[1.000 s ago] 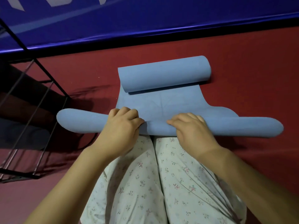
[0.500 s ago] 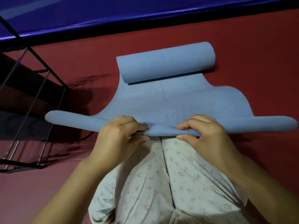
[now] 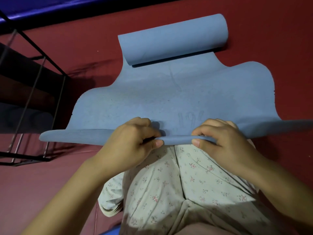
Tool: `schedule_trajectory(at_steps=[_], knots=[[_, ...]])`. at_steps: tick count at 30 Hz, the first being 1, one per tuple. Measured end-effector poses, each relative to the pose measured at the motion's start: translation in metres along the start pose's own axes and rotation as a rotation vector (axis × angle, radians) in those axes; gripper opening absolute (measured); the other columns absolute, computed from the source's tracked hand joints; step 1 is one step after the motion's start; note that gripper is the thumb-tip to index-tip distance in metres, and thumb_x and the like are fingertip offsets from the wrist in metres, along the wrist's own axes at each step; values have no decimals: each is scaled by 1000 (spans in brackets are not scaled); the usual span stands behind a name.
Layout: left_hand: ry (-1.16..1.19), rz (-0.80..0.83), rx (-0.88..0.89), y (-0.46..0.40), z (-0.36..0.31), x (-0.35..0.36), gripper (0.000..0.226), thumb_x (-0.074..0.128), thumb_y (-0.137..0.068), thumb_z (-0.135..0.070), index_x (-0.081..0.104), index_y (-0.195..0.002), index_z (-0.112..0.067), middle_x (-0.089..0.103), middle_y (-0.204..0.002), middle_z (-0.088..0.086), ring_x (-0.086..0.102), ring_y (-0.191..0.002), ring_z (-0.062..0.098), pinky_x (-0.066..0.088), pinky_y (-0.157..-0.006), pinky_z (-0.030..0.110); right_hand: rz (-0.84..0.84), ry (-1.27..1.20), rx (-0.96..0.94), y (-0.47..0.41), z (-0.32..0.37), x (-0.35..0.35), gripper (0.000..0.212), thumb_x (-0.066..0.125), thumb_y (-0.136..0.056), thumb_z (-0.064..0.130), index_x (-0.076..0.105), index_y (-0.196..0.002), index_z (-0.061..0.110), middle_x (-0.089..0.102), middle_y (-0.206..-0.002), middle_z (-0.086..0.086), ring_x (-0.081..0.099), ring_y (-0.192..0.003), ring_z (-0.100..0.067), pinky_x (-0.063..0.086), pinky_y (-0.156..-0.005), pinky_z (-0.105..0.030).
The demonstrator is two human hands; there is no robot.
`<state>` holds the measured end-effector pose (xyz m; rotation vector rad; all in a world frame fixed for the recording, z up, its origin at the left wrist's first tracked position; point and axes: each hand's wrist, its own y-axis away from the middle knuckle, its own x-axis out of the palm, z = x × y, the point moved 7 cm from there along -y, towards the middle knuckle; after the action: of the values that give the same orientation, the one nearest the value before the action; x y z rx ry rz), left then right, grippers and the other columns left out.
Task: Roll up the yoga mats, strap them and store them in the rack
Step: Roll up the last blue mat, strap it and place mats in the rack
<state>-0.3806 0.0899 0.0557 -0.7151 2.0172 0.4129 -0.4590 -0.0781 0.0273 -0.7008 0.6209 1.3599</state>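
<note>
Now, mat: the blue yoga mat point(image 3: 169, 99) lies on the red floor point(image 3: 271, 39), its long axis running straight away from the person.
Far end: curled into a loose roll point(image 3: 172, 39) whose axis crosses the view left to right, tilted slightly up to the right.
Near edge: folded over into a thin first turn above the floral-trousered knees point(image 3: 177, 175).
Left hand point(image 3: 133, 141): fingers curled over the near edge, thumb beneath, pinching it.
Right hand point(image 3: 225, 139): gripping that edge the same way, just beside the left.
Rack point(image 3: 33, 82): black metal frame at the floor's left edge.
</note>
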Motion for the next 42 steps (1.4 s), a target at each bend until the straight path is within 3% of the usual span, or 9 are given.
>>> schedule_trajectory(at_steps=[6,10,13,19,24,29,34,38,42], knots=[[5,99,-14,-8,3,4,23,56,-85,-42,73,-88,-27,49,-77,-13,50,-78,2,36,-65,12,59,5,35,-2,-1,1,29,43,-76,51,62,-73,30,54,-75,13,46,-84,-2,25,-83,-13],[14,105,-131,-17,14,5,10,66,-84,-34,73,-89,-29,55,-77,-13,52,-74,2,33,-62,10,88,-85,100,-14,-9,5,24,52,-74,43,68,-73,25,54,-71,9,49,-79,-7,31,-70,-24],[80,32,-161,-20,21,0,18,73,-79,-34,66,-95,-34,62,-76,-14,57,-77,3,41,-67,13,-29,-18,60,-17,-10,2,36,44,-76,50,71,-73,27,49,-77,14,41,-78,-3,27,-77,-29],[115,43,5,-28,22,4,25,58,-76,-48,67,-74,-25,57,-76,-12,57,-72,7,45,-64,23,-26,-101,54,-23,-14,-1,17,59,-79,36,74,-78,29,52,-76,16,51,-79,5,30,-75,-26],[-219,-24,205,-31,11,1,34,56,-82,-46,75,-83,-18,53,-82,-2,49,-75,17,43,-68,33,-48,-101,30,-31,-13,-4,3,63,-73,32,62,-75,29,54,-73,16,50,-75,8,33,-71,-26],[-418,42,282,-31,5,6,52,50,-74,-62,70,-84,-15,52,-83,0,43,-76,16,32,-67,32,-88,6,-56,-32,-9,-6,21,54,-78,43,63,-69,27,51,-78,18,47,-80,0,33,-80,-34],[-438,23,263,-28,3,6,38,54,-77,-51,68,-81,-15,49,-83,-2,39,-77,15,28,-67,29,-171,259,-268,-19,19,-13,16,58,-80,24,70,-70,18,57,-77,5,42,-76,-11,23,-72,-28],[-466,-9,229,-26,1,5,30,61,-74,-44,70,-78,-16,48,-82,-2,42,-77,16,23,-67,27,-130,480,-367,-2,26,-10,25,62,-71,8,73,-92,15,64,-85,2,50,-78,-20,27,-70,-31],[-487,-37,152,-23,1,4,30,64,-69,-44,71,-73,-15,46,-83,-1,39,-79,17,22,-69,28,-136,488,-292,7,21,-6,37,67,-69,22,70,-104,12,66,-98,0,47,-91,-19,31,-76,-32]])
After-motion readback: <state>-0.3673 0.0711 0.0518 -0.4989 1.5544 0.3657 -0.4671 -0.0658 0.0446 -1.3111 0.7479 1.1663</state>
